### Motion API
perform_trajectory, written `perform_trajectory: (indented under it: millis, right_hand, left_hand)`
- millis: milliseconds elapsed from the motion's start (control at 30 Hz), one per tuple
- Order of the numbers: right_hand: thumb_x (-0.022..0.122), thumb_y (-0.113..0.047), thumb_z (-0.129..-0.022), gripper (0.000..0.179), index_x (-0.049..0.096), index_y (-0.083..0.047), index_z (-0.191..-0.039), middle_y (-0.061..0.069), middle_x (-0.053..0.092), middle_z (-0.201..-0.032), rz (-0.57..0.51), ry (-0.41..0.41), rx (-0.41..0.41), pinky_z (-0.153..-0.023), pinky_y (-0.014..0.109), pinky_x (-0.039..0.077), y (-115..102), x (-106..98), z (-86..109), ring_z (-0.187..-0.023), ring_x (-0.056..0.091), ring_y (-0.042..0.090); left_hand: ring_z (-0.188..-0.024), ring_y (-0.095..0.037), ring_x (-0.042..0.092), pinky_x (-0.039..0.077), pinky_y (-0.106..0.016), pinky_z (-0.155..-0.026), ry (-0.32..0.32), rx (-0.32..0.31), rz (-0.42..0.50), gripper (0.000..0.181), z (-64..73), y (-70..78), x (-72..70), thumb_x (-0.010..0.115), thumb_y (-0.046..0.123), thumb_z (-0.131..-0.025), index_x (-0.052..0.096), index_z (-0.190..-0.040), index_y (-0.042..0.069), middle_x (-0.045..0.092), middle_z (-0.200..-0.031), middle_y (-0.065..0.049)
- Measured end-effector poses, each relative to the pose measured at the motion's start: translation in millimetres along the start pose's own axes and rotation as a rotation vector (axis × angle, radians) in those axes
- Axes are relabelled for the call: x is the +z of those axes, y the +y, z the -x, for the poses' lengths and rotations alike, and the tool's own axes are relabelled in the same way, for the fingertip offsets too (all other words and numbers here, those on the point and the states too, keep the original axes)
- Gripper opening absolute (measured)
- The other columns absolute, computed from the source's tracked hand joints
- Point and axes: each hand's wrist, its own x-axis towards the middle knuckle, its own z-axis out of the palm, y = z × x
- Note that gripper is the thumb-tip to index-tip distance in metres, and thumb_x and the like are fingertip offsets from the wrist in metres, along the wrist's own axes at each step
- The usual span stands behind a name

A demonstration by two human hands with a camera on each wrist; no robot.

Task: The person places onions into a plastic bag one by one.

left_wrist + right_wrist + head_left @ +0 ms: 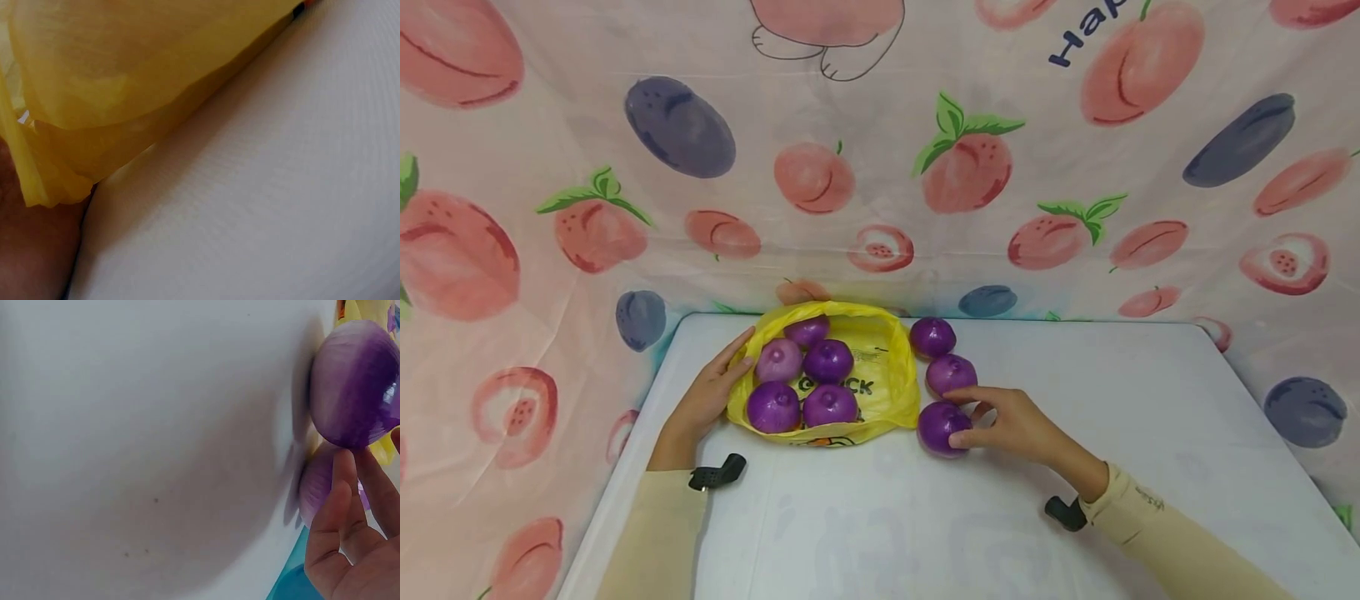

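A yellow plastic bag lies on the table with its mouth spread wide. Several purple onions sit inside it. My left hand rests against the bag's left side, fingers extended along the rim. In the left wrist view, yellow plastic covers part of that hand. Just right of the bag, my right hand pinches the nearest purple onion, thumb on its front and fingers at its far side. The right wrist view shows fingertips against this onion, with another onion behind the fingers.
Two more onions, a middle one and a far one, line up beyond the held one, beside the bag. The white table meets a fruit-printed cloth at its back edge.
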Motion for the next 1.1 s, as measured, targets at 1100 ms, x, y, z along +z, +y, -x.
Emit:
perform_trajectory:
  millis: [1100]
  right_hand:
    - [0.087, -0.049, -0.077, 0.072, 0.062, -0.023, -0.139, -0.003, 0.072, -0.116, 0.048, -0.050, -0.009, -0.079, 0.032, 0.055, 4.5, 13.6, -2.2, -0.099, 0.061, 0.016]
  left_hand:
    - [-0.157, -0.026, 0.020, 0.023, -0.049, -0.126, 0.003, -0.005, 0.008, 0.058, 1.4, 2.1, 1.9, 0.050, 0.043, -0.107, 0.028, -0.160, 0.044, 0.019, -0.172, 0.001]
